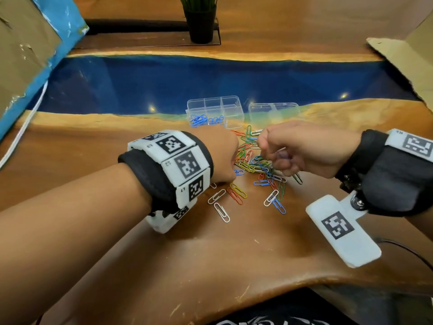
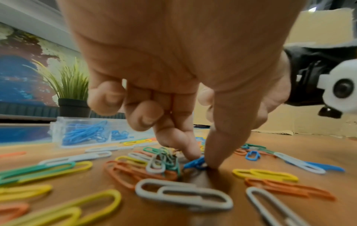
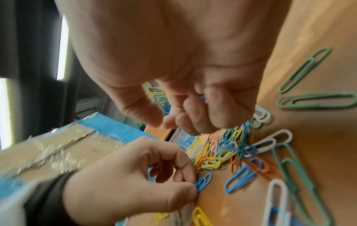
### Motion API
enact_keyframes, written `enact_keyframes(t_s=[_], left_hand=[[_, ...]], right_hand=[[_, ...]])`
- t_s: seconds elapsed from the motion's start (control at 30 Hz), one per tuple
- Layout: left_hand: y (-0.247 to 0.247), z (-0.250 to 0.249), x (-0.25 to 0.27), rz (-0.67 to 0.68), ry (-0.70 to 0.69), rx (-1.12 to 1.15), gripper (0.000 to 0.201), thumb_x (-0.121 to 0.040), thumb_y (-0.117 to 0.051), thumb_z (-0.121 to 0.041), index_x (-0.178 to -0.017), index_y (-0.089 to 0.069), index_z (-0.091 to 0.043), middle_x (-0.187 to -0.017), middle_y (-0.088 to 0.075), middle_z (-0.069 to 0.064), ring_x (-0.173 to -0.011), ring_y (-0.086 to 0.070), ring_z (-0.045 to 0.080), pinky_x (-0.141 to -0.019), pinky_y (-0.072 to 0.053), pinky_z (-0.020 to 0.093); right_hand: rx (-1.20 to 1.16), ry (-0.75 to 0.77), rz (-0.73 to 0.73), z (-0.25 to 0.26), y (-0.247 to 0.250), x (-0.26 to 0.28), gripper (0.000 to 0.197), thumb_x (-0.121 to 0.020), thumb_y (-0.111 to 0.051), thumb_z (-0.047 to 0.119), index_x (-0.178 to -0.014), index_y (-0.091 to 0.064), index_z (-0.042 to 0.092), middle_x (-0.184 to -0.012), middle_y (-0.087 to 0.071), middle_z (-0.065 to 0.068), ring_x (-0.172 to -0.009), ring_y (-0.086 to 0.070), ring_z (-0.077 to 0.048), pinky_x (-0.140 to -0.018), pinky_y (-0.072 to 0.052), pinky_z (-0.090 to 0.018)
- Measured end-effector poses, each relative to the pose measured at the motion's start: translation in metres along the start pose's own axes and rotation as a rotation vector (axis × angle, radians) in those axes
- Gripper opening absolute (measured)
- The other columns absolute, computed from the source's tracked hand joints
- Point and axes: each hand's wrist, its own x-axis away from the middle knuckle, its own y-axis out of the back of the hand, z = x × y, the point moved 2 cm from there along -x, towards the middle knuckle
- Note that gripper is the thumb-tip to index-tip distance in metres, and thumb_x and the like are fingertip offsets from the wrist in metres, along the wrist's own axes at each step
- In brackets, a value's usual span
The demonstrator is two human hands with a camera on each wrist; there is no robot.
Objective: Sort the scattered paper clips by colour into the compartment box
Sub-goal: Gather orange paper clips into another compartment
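Observation:
A pile of coloured paper clips [image 1: 255, 160] lies scattered on the wooden table. My left hand [image 1: 233, 171] reaches down at the pile's left edge; its thumb and forefinger pinch a small blue clip [image 2: 195, 162] that still touches the table, also visible in the right wrist view as the blue clip [image 3: 203, 182]. My right hand [image 1: 269, 151] hovers over the pile with its fingers curled, and a bit of blue clip [image 3: 202, 97] shows inside them. The clear compartment box [image 1: 234, 102] stands just behind the pile, with blue clips [image 1: 199, 119] in its two front-left compartments.
A second clear box [image 1: 273, 111] stands to the right of the first. A taped cardboard box [image 1: 28, 55] rises at the left and a cardboard flap [image 1: 410, 62] at the right. A potted plant [image 1: 200, 22] stands far back. A white cable [image 1: 23, 127] runs along the left.

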Motion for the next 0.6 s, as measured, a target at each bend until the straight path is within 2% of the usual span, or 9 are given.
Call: enact_keyframes(t_s=[0.07,0.13,0.17,0.23,0.3,0.37,0.43,0.5,0.6], left_hand=[[0.000,0.000,-0.002,0.008,0.001,-0.005,0.023,-0.077,-0.062,-0.034,-0.087,-0.071,-0.015,-0.087,-0.071,0.003,-0.079,-0.063,0.020,-0.062,-0.047,0.028],[0.000,0.001,-0.003,0.011,0.005,0.012,0.019,-0.076,-0.063,-0.035,-0.080,-0.068,-0.017,-0.081,-0.067,0.001,-0.080,-0.063,0.021,-0.067,-0.049,0.029],[0.001,0.002,-0.003,0.003,0.005,0.032,0.015,-0.075,-0.064,-0.034,-0.074,-0.063,-0.019,-0.076,-0.064,-0.002,-0.078,-0.061,0.020,-0.068,-0.049,0.029],[0.003,0.004,-0.002,-0.022,0.017,0.107,0.017,-0.073,-0.066,-0.031,-0.064,-0.054,-0.022,-0.067,-0.057,-0.006,-0.071,-0.056,0.016,-0.065,-0.046,0.027],[0.006,0.007,-0.002,-0.063,0.036,0.207,0.019,-0.071,-0.067,-0.028,-0.061,-0.052,-0.022,-0.061,-0.055,-0.008,-0.062,-0.052,0.011,-0.061,-0.041,0.024],[0.009,0.009,-0.001,-0.087,0.039,0.290,0.020,-0.071,-0.068,-0.026,-0.060,-0.051,-0.022,-0.057,-0.053,-0.008,-0.056,-0.049,0.007,-0.055,-0.039,0.023],[0.010,0.010,0.000,-0.063,0.036,0.395,0.019,-0.070,-0.068,-0.023,-0.061,-0.052,-0.021,-0.054,-0.057,-0.007,-0.051,-0.053,0.007,-0.055,-0.044,0.023],[0.009,0.010,0.001,-0.010,0.022,0.524,0.016,-0.071,-0.067,-0.017,-0.066,-0.052,-0.021,-0.055,-0.063,-0.004,-0.047,-0.059,0.009,-0.061,-0.052,0.028],[0.005,0.012,0.001,0.028,-0.007,0.684,0.017,-0.074,-0.061,-0.007,-0.079,-0.054,-0.022,-0.058,-0.064,-0.003,-0.049,-0.063,0.014,-0.065,-0.055,0.034]], right_hand=[[0.291,0.048,-0.003,0.001,-0.001,0.003,0.008,-0.075,-0.059,0.015,-0.069,-0.054,0.015,-0.055,-0.044,0.005,-0.043,-0.033,-0.007,-0.041,-0.025,-0.019],[0.715,0.149,-0.029,0.002,-0.006,0.007,0.005,-0.078,-0.060,0.020,-0.073,-0.061,0.020,-0.044,-0.050,0.011,-0.041,-0.043,-0.003,-0.042,-0.031,-0.011],[0.878,0.176,-0.037,0.002,-0.009,0.009,0.004,-0.078,-0.062,0.024,-0.074,-0.063,0.024,-0.043,-0.051,0.014,-0.045,-0.047,0.000,-0.045,-0.033,-0.011],[1.069,0.189,-0.054,0.000,-0.014,0.011,0.003,-0.079,-0.064,0.031,-0.080,-0.065,0.028,-0.051,-0.047,0.010,-0.056,-0.046,-0.003,-0.050,-0.031,-0.011],[1.151,0.189,-0.077,-0.003,-0.018,0.008,0.004,-0.081,-0.063,0.032,-0.082,-0.064,0.028,-0.059,-0.043,0.012,-0.067,-0.046,-0.010,-0.059,-0.037,-0.022],[1.163,0.187,-0.088,-0.002,-0.020,0.007,0.005,-0.081,-0.061,0.030,-0.076,-0.059,0.028,-0.061,-0.043,0.012,-0.074,-0.048,-0.017,-0.066,-0.039,-0.024],[1.186,0.189,-0.073,-0.001,-0.023,0.007,0.006,-0.080,-0.060,0.028,-0.075,-0.058,0.027,-0.061,-0.043,0.011,-0.074,-0.047,-0.017,-0.066,-0.036,-0.024],[1.214,0.207,-0.063,0.001,-0.024,0.009,0.006,-0.080,-0.058,0.029,-0.075,-0.057,0.025,-0.060,-0.044,0.010,-0.072,-0.045,-0.016,-0.065,-0.034,-0.023],[1.085,0.194,-0.102,0.003,-0.018,0.007,0.013,-0.081,-0.054,0.028,-0.072,-0.057,0.020,-0.058,-0.046,0.007,-0.062,-0.044,-0.014,-0.059,-0.034,-0.026]])
